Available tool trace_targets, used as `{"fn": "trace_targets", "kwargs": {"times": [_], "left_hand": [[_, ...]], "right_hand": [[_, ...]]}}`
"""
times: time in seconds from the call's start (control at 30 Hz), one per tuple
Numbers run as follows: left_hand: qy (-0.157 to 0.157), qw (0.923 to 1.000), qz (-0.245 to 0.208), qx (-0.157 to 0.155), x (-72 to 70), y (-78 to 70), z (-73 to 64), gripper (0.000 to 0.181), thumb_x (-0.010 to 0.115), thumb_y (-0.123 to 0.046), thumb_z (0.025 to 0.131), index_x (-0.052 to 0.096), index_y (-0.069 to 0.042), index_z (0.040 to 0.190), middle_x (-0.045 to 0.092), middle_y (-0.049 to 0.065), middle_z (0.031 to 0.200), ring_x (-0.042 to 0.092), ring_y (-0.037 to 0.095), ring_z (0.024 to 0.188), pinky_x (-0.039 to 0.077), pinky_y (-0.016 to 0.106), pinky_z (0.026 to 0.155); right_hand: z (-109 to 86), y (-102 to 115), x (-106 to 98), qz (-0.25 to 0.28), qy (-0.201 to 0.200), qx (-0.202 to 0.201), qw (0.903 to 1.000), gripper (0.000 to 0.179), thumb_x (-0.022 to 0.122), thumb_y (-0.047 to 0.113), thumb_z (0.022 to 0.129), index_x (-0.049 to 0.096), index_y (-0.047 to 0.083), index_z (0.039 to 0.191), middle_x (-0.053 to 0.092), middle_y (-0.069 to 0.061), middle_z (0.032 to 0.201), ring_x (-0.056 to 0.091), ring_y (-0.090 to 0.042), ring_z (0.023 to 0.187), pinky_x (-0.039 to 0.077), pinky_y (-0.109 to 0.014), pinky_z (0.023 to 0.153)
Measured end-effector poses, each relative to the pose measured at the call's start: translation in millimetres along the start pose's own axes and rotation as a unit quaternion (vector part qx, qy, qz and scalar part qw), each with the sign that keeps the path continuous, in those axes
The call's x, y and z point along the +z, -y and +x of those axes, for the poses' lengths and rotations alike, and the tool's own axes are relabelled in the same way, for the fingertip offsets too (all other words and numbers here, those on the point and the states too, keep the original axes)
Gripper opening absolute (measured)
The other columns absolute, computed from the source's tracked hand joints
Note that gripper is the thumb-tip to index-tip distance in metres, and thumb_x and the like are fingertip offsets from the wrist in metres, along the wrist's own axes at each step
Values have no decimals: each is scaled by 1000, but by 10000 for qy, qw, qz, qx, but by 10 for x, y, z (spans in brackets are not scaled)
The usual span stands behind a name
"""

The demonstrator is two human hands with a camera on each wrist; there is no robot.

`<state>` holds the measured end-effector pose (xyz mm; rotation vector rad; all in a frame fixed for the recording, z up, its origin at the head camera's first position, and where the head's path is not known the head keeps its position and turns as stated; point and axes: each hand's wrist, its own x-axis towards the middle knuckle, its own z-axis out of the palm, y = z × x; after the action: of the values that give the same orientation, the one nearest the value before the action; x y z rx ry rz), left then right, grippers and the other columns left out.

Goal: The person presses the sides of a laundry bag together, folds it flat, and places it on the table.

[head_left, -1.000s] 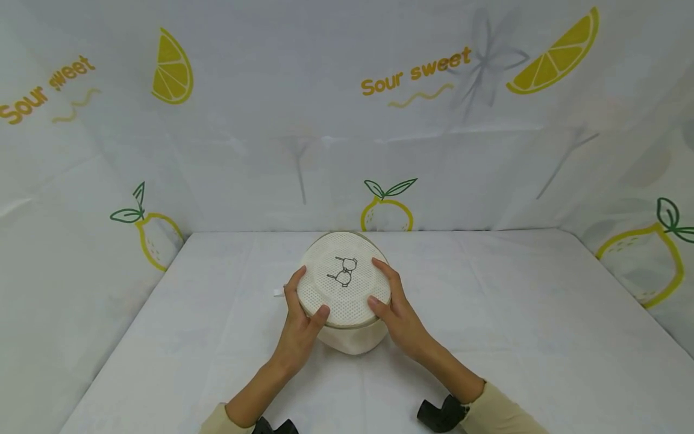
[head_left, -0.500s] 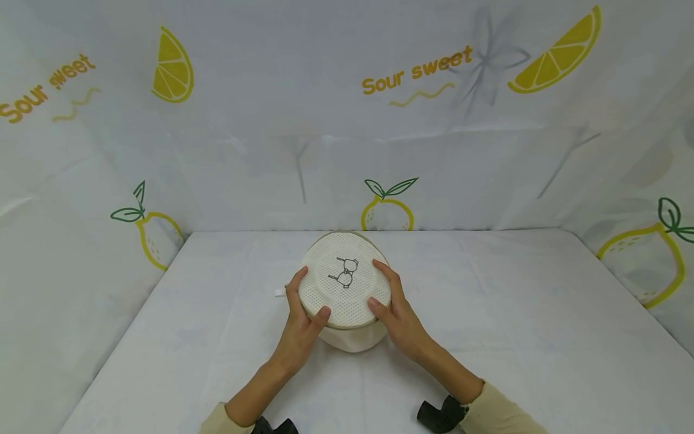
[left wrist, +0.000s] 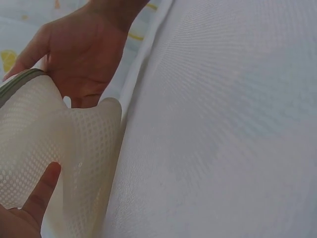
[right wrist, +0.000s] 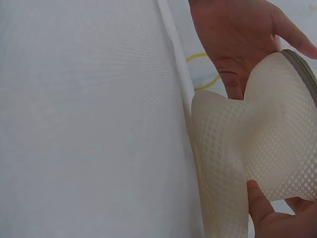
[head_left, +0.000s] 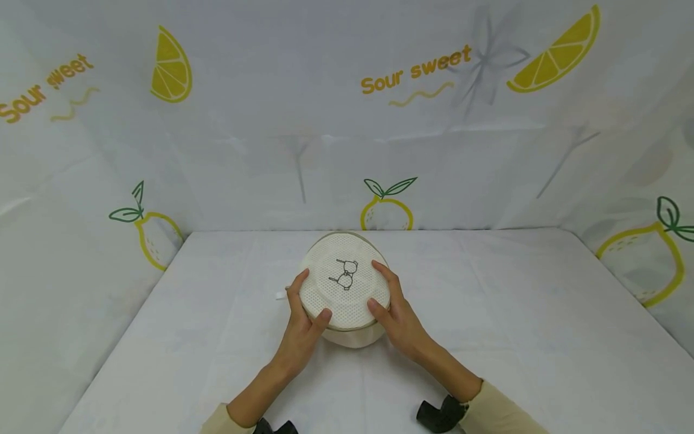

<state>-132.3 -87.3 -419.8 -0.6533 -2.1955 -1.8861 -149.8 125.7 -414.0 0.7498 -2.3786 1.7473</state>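
Note:
A round, cream mesh laundry bag (head_left: pixel 352 304), printed with two small dark line figures, is held up over the middle of the white table. My left hand (head_left: pixel 298 337) grips its left rim, thumb on the near front. On the right rim, my right hand (head_left: pixel 403 322) has thumb and a fingertip on the mesh face. A soft fold of the bag sags below the rim. The left wrist view has the bag (left wrist: pixel 37 129) with its grey-green zip edge (left wrist: pixel 20 84) beside the right palm (left wrist: pixel 86 57). Across the mesh (right wrist: pixel 282 124) in the right wrist view, the left hand (right wrist: pixel 240 42) shows.
White cloth covers the table (head_left: pixel 515 313). Behind it hangs a white backdrop (head_left: pixel 244 157) with lemon prints. A small white tag (head_left: pixel 280 295) sticks out left of the bag. Black wrist devices (head_left: pixel 441 415) sit near the beige sleeves (head_left: pixel 501 413).
The sagging lower part of the bag shows less below the rim. The left fingertips have shifted very slightly right and down; both hands keep their grip.

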Motion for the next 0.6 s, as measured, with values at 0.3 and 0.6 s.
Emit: {"fn": "trace_targets", "kwargs": {"times": [0.3,0.6], "left_hand": [[24,10000,-94,21,21,36,-6,74,54,-30,98,2,-26,150,12,9,155,18,26,141,17,19,109],[33,9999,-137,-52,41,89,-28,76,56,-26,97,1,-26,150,12,12,155,16,27,141,14,16,108]], "right_hand": [[1,-41,1,-77,-13,-135,9999,64,48,25,98,13,28,152,15,-5,156,13,-20,143,12,-24,111],[3,-85,-1,-184,-119,-237,9995,66,52,28,97,15,27,152,18,-5,156,16,-21,142,14,-29,112]]}}
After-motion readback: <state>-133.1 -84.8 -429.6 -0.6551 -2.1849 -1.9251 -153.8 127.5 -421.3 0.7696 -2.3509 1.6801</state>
